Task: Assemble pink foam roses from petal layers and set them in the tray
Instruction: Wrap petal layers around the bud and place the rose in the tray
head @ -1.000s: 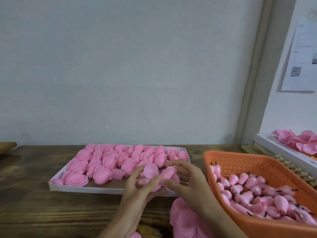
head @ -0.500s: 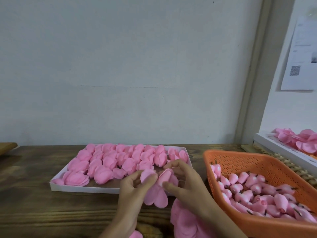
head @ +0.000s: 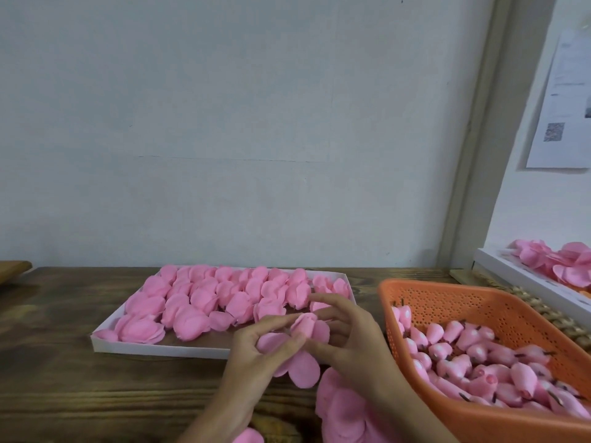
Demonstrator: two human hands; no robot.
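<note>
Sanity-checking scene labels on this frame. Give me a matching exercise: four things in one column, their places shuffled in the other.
Things
1. white tray
2. orange basket
3. half-built rose
4. petal stack

Places
A. nearest the person, at the table's front edge
B. at the right, holding buds
C. pinched between left hand and right hand
D. left of the basket, filled with finished roses

Pairs: 1-D, 2-B, 3-C, 4-A

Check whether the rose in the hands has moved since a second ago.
Yes. The rose has come nearer the person: its petals now hang past the white tray's front wall.
</note>
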